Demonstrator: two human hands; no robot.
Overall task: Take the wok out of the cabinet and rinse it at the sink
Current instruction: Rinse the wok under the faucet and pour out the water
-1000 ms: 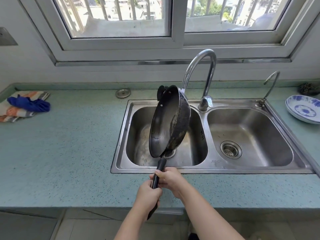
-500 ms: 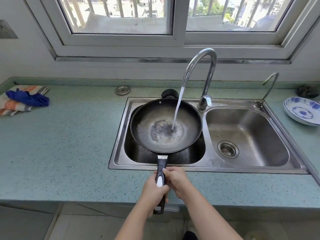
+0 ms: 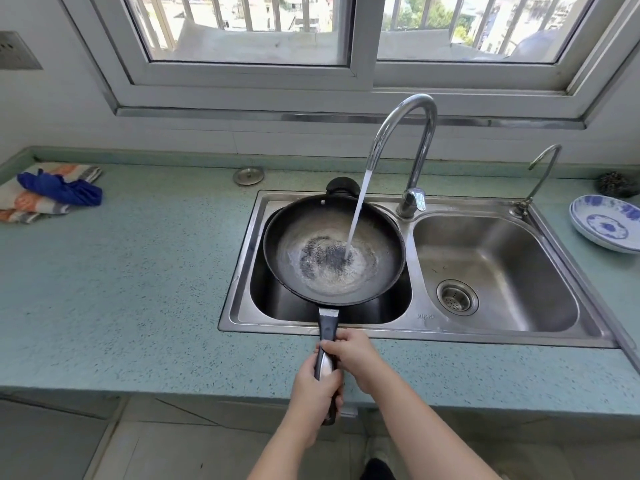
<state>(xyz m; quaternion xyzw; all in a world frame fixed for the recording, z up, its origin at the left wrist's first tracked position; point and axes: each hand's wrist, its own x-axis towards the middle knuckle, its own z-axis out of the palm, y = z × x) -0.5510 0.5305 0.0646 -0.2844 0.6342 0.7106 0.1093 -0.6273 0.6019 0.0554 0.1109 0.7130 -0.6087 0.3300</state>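
My left hand (image 3: 317, 386) curls tight round the low end of the black handle (image 3: 328, 327); my right hand (image 3: 349, 353) grips it just above. The wok (image 3: 304, 237) hangs level over the sink (image 3: 242, 271), in its left basin, handle at 6 o'clock. The faucet (image 3: 412, 133) at 12 o'clock pours water (image 3: 356, 209) into its bottom.

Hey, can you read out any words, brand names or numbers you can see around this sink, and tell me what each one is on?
Sink, front rim between the two basins: one short stamped brand mark, too blurred to read for certain.
Wok, faucet, blue-patterned plate: no text visible on any of them.
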